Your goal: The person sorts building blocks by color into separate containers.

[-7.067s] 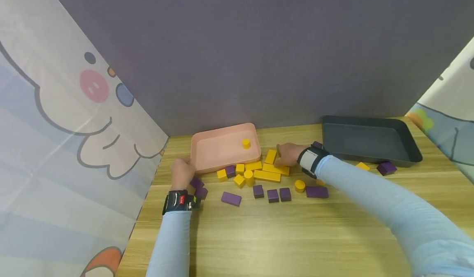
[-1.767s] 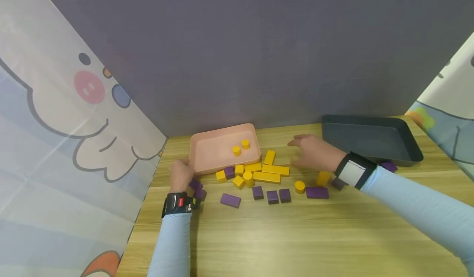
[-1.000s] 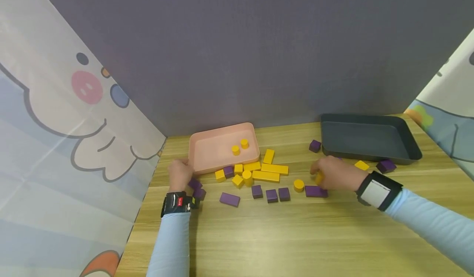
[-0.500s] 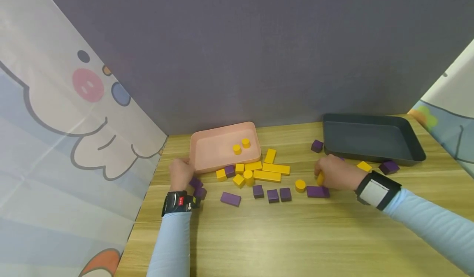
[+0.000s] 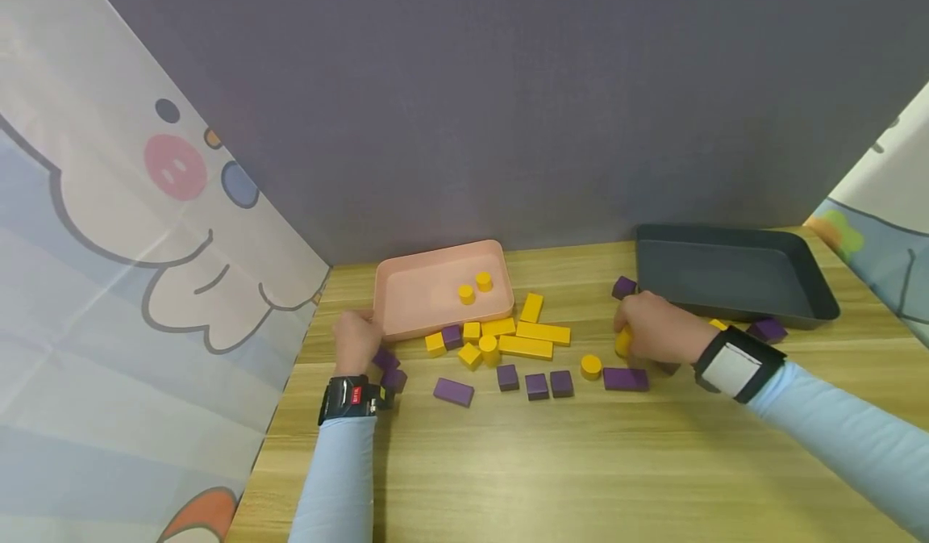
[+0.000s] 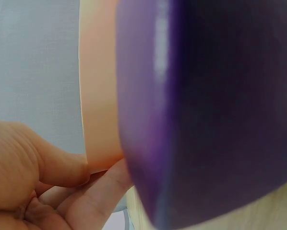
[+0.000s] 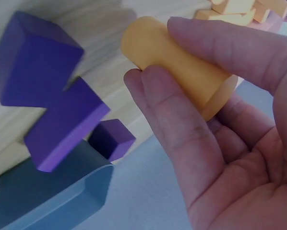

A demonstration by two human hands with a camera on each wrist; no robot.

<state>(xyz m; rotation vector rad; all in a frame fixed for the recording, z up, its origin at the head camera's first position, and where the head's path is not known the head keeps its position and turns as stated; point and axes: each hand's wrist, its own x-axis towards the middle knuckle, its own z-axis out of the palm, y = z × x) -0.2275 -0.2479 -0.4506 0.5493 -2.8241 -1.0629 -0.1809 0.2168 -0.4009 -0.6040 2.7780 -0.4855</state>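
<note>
My left hand (image 5: pixel 356 343) pinches the near left corner of the pink tray (image 5: pixel 424 329) between thumb and fingers, as the left wrist view shows. Two short yellow cylinders (image 5: pixel 466 294) stand inside that tray. A purple block (image 6: pixel 220 110) fills much of the left wrist view, close to the hand. My right hand (image 5: pixel 662 330) holds a longer yellow cylinder (image 7: pixel 182 64) between thumb and fingers, tilted in the right wrist view. In the head view this cylinder is partly hidden by the fingers. Just below it lie a purple rectangular block (image 5: pixel 626 379) and another yellow cylinder (image 5: pixel 591 367).
A dark grey tray (image 5: pixel 733 273) stands at the back right, with a purple cube (image 5: pixel 624 287) at its left. Long yellow blocks (image 5: pixel 526 348) and several cubes lie in front of the pink tray. Purple cubes (image 5: pixel 537 386) sit mid-table. A grey wall (image 5: pixel 464 123) rises behind.
A second yellow cylinder now stands in the pink tray. My right hand has gone from the middle blocks to the right, taken the longer yellow cylinder and raised it slightly. The left hand stays put.
</note>
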